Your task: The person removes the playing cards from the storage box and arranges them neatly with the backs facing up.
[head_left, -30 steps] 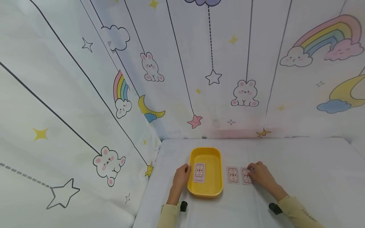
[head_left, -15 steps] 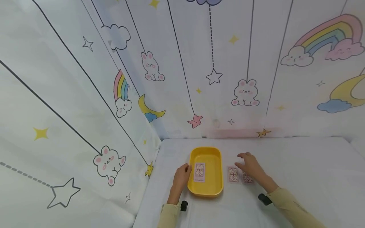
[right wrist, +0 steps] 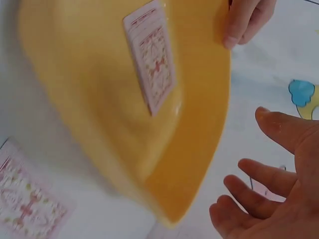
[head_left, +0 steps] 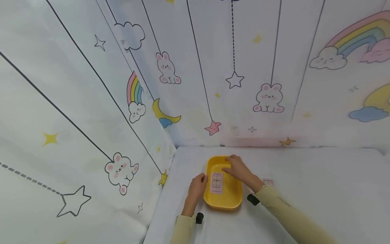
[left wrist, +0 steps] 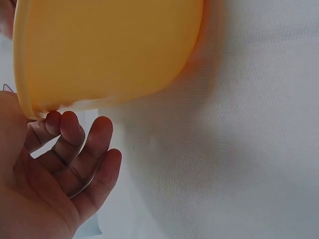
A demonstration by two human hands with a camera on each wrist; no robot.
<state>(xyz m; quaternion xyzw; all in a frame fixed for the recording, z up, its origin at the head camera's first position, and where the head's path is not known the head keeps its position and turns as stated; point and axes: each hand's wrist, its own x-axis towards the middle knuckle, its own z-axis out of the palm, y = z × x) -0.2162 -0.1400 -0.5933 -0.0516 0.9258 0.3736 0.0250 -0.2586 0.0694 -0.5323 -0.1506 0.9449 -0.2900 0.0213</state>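
A yellow plastic tray (head_left: 233,195) stands on the white-covered table. Its left rim is pinched by my left hand (head_left: 197,187), thumb over the inside and fingers against the outer wall, as the right wrist view shows. A small stack of playing cards (right wrist: 155,62), backs up with a reddish pattern, lies inside the tray near that rim. My right hand (head_left: 239,169) hovers over the tray's far right part, fingers spread and holding nothing. To the right of the tray, a face-down card (head_left: 268,182) shows beyond my right forearm; another beside it is mostly hidden under the sleeve.
Both wrists carry a small black device (head_left: 199,218). A white curtain (head_left: 195,84) with cartoon bears, stars and rainbows rises behind the table and along its left side.
My right hand has left the cards on the right and moved leftward over the tray, fingers spread. My left hand stays at the tray's left rim. The head view has shifted slightly.
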